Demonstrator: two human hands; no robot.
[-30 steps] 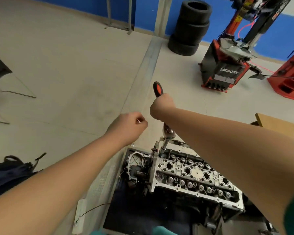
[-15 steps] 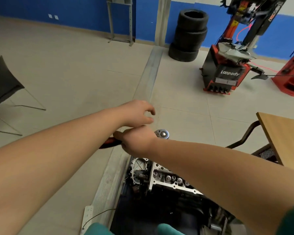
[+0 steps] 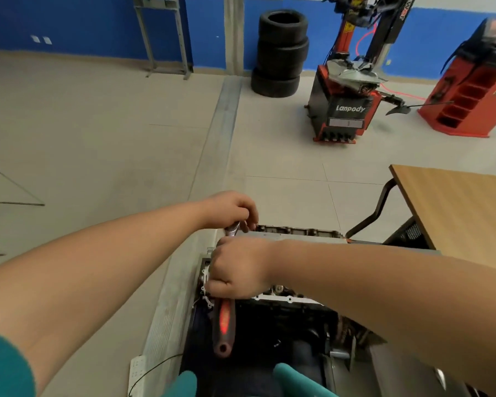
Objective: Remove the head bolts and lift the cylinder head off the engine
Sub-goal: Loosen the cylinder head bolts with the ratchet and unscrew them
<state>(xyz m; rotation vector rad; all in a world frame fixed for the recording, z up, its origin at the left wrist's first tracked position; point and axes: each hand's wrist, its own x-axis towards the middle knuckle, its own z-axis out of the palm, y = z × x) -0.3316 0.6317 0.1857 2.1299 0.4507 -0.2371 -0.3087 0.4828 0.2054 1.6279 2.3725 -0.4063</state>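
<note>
The engine with its silver cylinder head [image 3: 295, 232] stands low in front of me, mostly hidden behind my arms. A ratchet wrench with a red-and-black handle [image 3: 224, 319] lies over the head's left end, handle pointing toward me. My right hand [image 3: 235, 270] grips the handle near its upper part. My left hand [image 3: 229, 209] rests curled over the ratchet's chrome head [image 3: 233, 227], fingers pinching around it. The bolt under the ratchet is hidden.
A wooden table [image 3: 458, 207] stands right of the engine. Stacked tyres [image 3: 281, 54], a red-black tyre changer [image 3: 347, 90] and a red cabinet [image 3: 476, 90] stand at the far wall. A white power strip [image 3: 136, 371] lies on the floor at lower left.
The ratchet handle swung from upright, round to the left, and now points toward me. My left hand came down onto the ratchet head. The view dropped lower over the engine.
</note>
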